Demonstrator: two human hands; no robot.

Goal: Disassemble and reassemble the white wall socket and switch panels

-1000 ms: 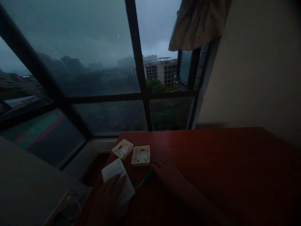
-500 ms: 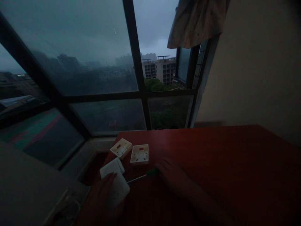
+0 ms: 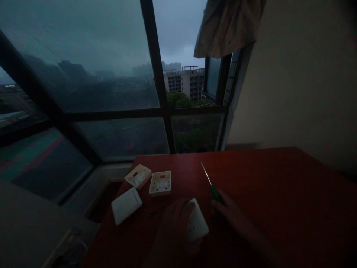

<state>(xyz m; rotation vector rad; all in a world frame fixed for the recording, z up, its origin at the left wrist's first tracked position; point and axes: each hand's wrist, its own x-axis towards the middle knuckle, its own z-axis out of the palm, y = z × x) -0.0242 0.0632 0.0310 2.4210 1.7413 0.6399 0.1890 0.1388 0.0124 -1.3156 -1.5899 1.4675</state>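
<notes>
My left hand [image 3: 176, 219] is closed around a white wall socket [image 3: 197, 222] with slots in its face, held over the near part of the table. The green handle of a screwdriver [image 3: 215, 193] is in my right hand [image 3: 230, 210], its metal shaft pointing up and away to the left. Left of my hands lies a white switch plate [image 3: 126, 206], face up. Behind it are two open cream mounting boxes, one tilted at the table's left edge [image 3: 138, 176] and another squarer to me [image 3: 160, 183]. Small dark pieces, perhaps screws [image 3: 152, 213], lie beside my left hand.
The red-brown table [image 3: 267, 182] stretches to the right, against a plain wall [image 3: 292, 82]. Large windows [image 3: 111, 82] stand behind it, with a cloth [image 3: 228, 29] hanging at the upper right. A box-like container with dim contents [image 3: 71, 249] sits low at the left.
My left hand has carried the socket to the right, away from the switch plate. My right hand has picked up the screwdriver and swung its tip from pointing left to pointing away from me.
</notes>
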